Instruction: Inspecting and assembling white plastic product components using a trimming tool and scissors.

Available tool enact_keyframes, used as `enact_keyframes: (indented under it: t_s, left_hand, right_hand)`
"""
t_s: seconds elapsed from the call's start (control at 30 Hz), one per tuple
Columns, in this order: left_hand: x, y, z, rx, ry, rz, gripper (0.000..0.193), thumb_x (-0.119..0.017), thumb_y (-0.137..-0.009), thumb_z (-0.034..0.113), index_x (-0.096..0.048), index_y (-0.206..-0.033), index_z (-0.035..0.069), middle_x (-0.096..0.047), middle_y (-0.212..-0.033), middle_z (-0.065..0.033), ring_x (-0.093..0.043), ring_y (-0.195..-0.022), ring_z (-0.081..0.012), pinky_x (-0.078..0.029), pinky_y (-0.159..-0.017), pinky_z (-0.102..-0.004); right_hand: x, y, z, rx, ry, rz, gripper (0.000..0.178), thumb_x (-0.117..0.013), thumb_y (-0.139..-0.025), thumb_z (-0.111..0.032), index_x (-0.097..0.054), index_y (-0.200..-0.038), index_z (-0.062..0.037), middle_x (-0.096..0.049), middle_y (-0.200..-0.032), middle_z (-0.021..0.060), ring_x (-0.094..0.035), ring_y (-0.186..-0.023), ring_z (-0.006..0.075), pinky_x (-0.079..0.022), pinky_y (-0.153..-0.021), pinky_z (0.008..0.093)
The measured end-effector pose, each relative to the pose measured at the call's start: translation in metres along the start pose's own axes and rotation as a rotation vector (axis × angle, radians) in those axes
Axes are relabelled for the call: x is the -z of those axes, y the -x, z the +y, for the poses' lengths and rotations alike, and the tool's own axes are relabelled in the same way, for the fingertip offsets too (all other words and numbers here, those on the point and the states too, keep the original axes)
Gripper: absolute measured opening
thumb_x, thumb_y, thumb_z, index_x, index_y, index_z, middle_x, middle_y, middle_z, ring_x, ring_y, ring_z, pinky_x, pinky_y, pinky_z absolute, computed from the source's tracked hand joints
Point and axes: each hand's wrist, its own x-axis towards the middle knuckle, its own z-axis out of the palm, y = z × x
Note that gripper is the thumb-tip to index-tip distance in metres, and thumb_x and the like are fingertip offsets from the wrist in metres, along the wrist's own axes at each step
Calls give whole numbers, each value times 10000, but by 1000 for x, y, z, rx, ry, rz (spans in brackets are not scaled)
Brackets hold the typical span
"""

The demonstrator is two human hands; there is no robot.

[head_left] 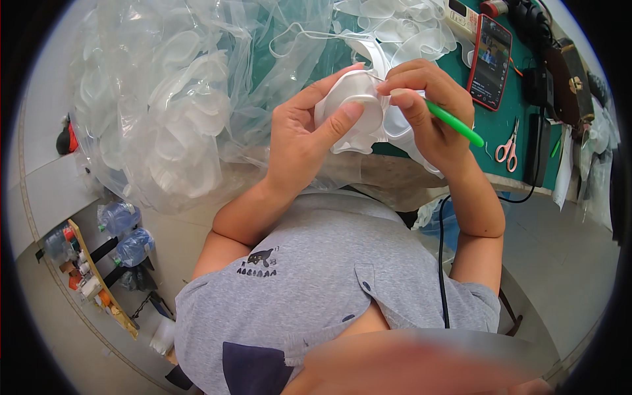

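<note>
My left hand (306, 125) grips a white, translucent cup-shaped piece (349, 89), its thumb pressed on the rounded face and its fingers behind. In my right hand (431, 108) is a slim tool with a bright green handle (454, 122), pinched between thumb and fingers. A thin tip seems to reach from those fingers to the upper edge of the cup-shaped piece; its exact shape is too small to tell. Just behind the piece, a white looped strip (374, 54) stands up. Another pale, clear piece (399, 126) lies below my right fingers.
A large clear bag of similar white pieces (178, 118) covers the left of the green table (490, 128). More pieces (415, 26) lie at the back. To the right are a phone with a red case (491, 62), pink-handled scissors (508, 148) and a black cable (442, 263).
</note>
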Motion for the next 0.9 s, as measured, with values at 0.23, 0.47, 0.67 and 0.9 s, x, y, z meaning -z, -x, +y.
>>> enact_keyframes:
  t_s: [0.23, 0.47, 0.67, 0.9]
  left_hand:
    - [7, 3, 7, 233, 144, -3, 445, -686, -858, 159, -552, -1224, -54, -646, -1088, -107, -629, -935, -132, -505, -808, -263]
    - [20, -4, 2, 418, 728, -552, 565, -700, -804, 164, -491, -1298, -13, -613, -1140, -112, -600, -1035, -180, -460, -909, -307]
    - [5, -4, -1, 180, 264, -181, 495, -598, -925, 220, -463, -1364, 35, -612, -1137, -61, -567, -1045, -121, -449, -896, -279]
    - [-2, -10, 5, 208, 335, 150, 306, -438, -1006, 243, -581, -1130, 3, -642, -892, -76, -608, -807, -133, -505, -840, -308]
  right_hand:
    - [-2, -1, 3, -154, 199, -28, 164, -613, -909, -132, -651, -866, 22, -623, -782, 71, -571, -686, 150, -441, -618, 229]
    - [-1, -9, 25, -738, -593, 32, 309, -532, -971, -269, -627, -929, 22, -585, -689, 45, -535, -607, 98, -429, -561, 219]
    - [18, -7, 8, -378, -370, 62, 352, -499, -979, -322, -464, -740, -66, -561, -715, 65, -495, -635, 111, -397, -591, 240]
    - [17, -3, -2, -459, -419, 146, 340, -707, -828, -53, -389, -722, -109, -570, -811, 27, -475, -732, 69, -376, -667, 183]
